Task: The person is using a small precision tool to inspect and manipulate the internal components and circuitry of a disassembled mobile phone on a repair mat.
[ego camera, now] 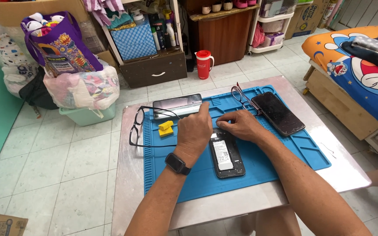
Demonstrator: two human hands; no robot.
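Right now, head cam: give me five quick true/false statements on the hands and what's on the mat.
1. An opened phone lies back-up on the blue mat. True.
2. The right hand lifts the opened phone off the mat. False: it rests on the phone's top end.
3. The left hand wears a wrist watch. True.
4. The yellow piece lies right of the opened phone. False: left of it.
5. A dark phone lies screen-up beside spectacles. True.

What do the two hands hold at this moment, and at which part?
Nothing is lifted. The right hand presses on the top end of the opened phone lying on the blue mat. The left hand reaches forward beside it, index finger extended.
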